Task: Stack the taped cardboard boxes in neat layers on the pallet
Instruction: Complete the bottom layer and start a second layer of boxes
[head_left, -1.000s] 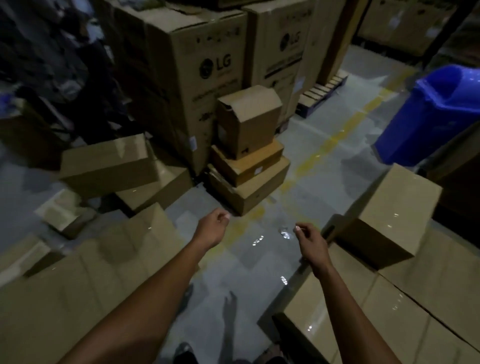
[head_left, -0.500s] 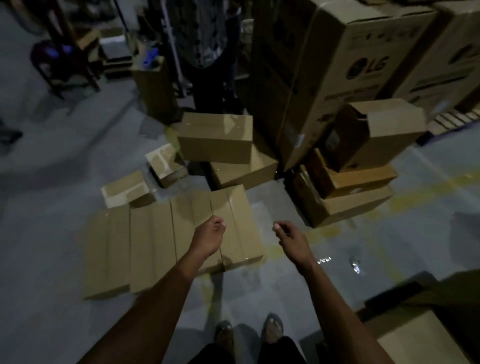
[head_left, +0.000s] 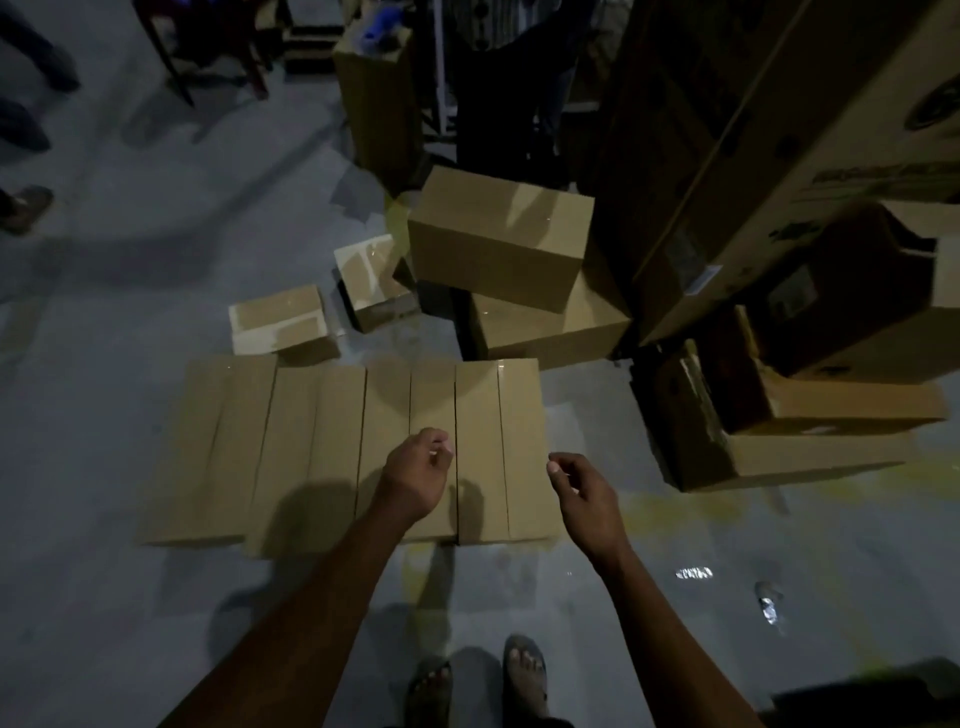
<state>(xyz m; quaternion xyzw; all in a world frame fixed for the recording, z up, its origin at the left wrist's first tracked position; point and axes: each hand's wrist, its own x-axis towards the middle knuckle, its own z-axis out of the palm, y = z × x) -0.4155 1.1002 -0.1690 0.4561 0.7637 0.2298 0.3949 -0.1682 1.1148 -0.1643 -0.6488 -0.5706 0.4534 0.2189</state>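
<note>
A row of several long taped cardboard boxes (head_left: 317, 447) lies side by side on the grey floor in front of me. My left hand (head_left: 415, 475) hovers over the row's right part, fingers loosely curled, holding nothing. My right hand (head_left: 584, 488) hangs just past the row's right end, fingers loosely curled and empty. Behind the row, a taped box (head_left: 498, 236) sits tilted on another box (head_left: 550, 330). Two small taped boxes (head_left: 283, 325) (head_left: 371, 278) lie on the floor to their left. No pallet is in view.
Tall printed cartons (head_left: 769, 145) stand at the right, with a stack of worn boxes (head_left: 810, 421) in front of them. A narrow upright carton (head_left: 376, 98) and chair legs (head_left: 171, 57) stand at the back. Another person's feet (head_left: 23, 205) show at far left. My sandalled feet (head_left: 478, 680) are below.
My view has swung left and down, away from the boxes at the right and onto the row of long boxes. Both hands stay out in front, empty, now over that row.
</note>
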